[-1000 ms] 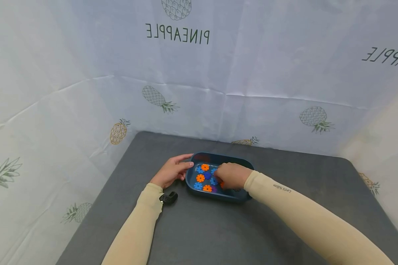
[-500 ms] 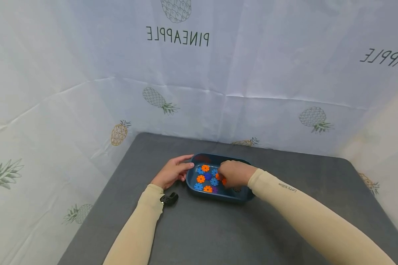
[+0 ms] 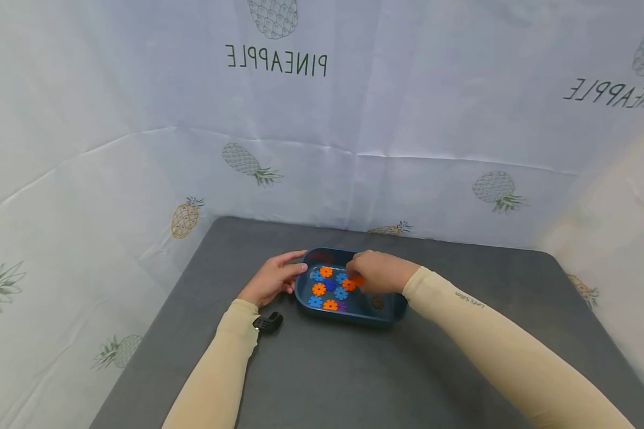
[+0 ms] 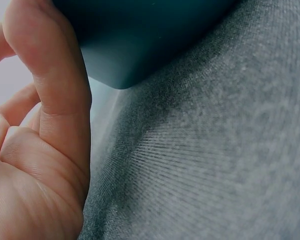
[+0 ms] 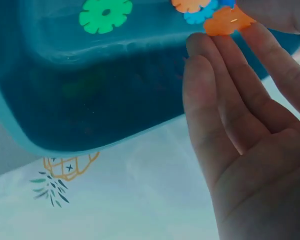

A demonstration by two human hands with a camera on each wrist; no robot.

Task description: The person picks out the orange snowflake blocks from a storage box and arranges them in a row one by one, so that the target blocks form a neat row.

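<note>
My right hand is over the right half of a dark blue tray. It pinches an orange notched plastic disc between thumb and fingertips, and the other fingers extend beside it. Several more notched discs lie on the tray floor, among them an orange disc, a light blue disc and a purple disc. One green disc lies apart in the right wrist view. At the tray's left end, my left hand touches the rim with thumb and forefinger loosely spread; its lower fingers are partly hidden.
The tray stands on a grey table. A white curtain printed with pineapples hangs behind and at both sides. A black strap sits at my left wrist, and pale sleeves cover both forearms.
My right hand has lifted slightly and drawn back from the tray floor, with the orange disc now showing in its fingers. The left hand stays at the tray's end. The head view has shifted slightly.
</note>
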